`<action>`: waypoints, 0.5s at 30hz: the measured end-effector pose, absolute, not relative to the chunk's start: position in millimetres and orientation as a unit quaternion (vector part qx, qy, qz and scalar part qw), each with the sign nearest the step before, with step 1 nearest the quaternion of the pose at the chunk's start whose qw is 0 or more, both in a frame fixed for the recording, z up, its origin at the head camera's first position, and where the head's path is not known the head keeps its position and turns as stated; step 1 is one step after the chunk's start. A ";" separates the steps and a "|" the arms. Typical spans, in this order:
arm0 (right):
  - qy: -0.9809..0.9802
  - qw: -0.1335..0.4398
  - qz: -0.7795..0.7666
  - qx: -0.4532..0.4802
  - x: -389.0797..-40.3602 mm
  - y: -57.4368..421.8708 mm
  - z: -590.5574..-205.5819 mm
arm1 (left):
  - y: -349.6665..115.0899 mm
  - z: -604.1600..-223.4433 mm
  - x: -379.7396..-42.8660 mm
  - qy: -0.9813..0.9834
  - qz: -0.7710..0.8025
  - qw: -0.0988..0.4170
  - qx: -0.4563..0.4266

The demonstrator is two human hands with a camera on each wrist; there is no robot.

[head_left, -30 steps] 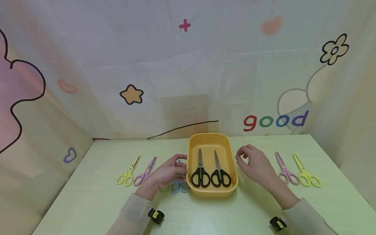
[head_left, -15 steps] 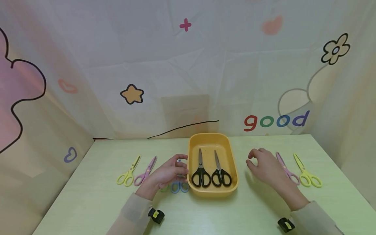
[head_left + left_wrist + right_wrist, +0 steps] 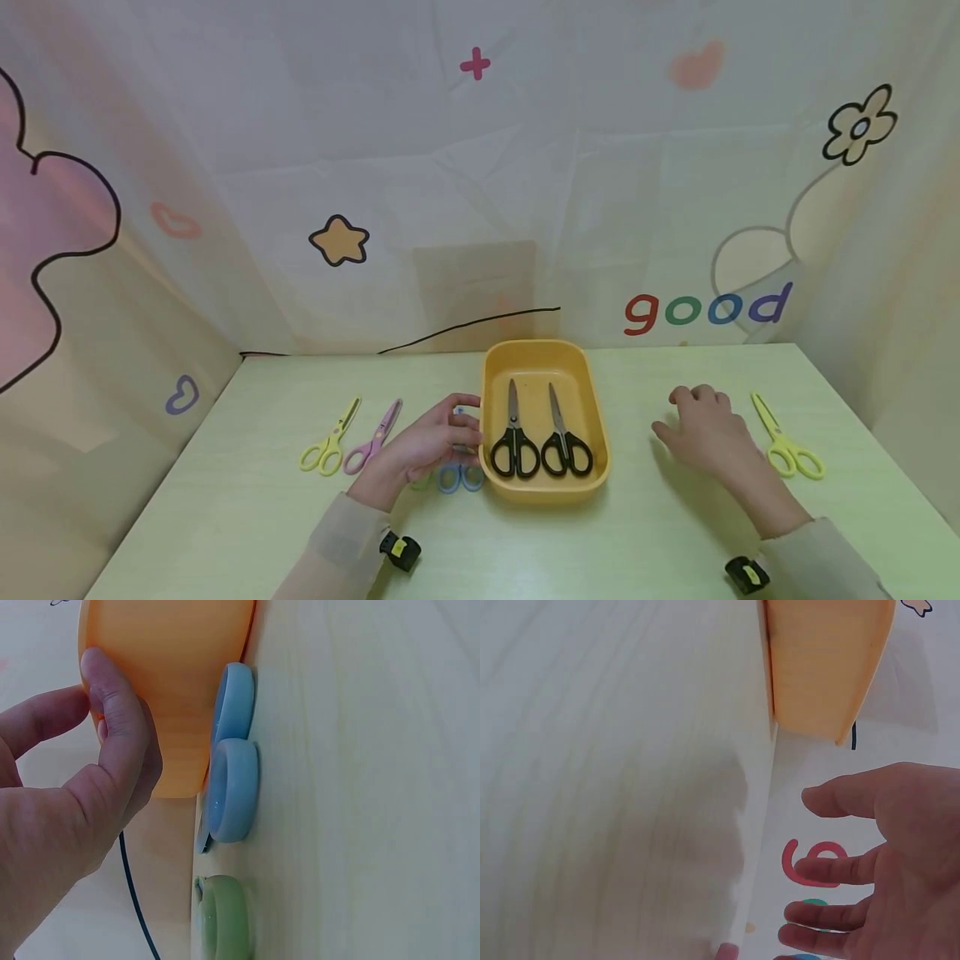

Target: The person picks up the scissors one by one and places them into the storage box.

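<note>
In the head view my left hand [image 3: 435, 436] touches the outer left wall of a yellow tray [image 3: 536, 354], its fingers loosely bent. The left wrist view has these fingertips at the rim of the tray [image 3: 180, 645]. Two black-handled scissors lie in the tray: left scissors [image 3: 514, 448] and right scissors [image 3: 566, 451]. My right hand [image 3: 708, 433] hovers right of the tray, holding nothing, fingers spread in the right wrist view. It hides the pink scissors. Yellow scissors [image 3: 783, 446] lie just beyond it. Blue scissors [image 3: 459, 478] sit partly hidden under my left hand.
More yellow scissors [image 3: 326, 450] and pink scissors [image 3: 372, 440] lie at the left of the pale table [image 3: 247, 525]. A green scissor handle [image 3: 225, 919] shows beside the blue one. A printed curtain [image 3: 450, 167] hangs along the table's back edge.
My right hand has moved right, away from the tray, and its fingers have spread. It now covers the pink scissors seen before. My left hand and the tray stay in place.
</note>
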State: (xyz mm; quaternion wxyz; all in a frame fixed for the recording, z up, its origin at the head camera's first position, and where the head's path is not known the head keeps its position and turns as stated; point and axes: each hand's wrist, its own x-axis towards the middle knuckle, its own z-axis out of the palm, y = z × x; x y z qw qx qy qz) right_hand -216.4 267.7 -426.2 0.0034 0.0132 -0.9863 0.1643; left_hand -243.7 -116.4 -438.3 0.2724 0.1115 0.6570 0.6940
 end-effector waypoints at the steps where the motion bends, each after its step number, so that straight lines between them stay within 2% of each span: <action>1: -0.987 -0.005 0.159 0.007 -216.7 269.6 -426.7 | -116.5 -438.0 -243.6 0.657 0.694 0.273 0.112; 15: -0.990 -0.094 0.104 -0.029 -217.7 287.4 -426.8 | -116.2 -436.6 -243.8 0.658 0.692 0.276 0.111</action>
